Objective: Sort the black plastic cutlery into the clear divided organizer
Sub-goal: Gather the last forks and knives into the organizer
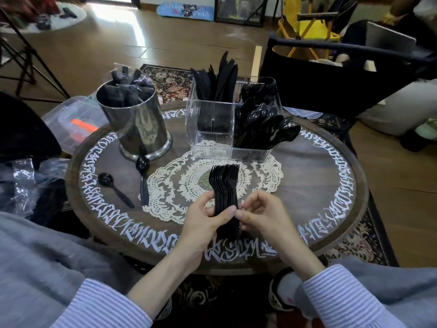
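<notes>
Forks (224, 185), nested in a stack, sit gripped in your left hand (208, 221); your right hand (257, 216) pinches their handles. Next, probably lift them into the organizer (212, 129) beyond.

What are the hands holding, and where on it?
A stack of forks, gripped at the handles by both the left hand and right hand.

Metal canister (139, 124) on round lettered table (331, 185), lace doily (175, 185)
</notes>
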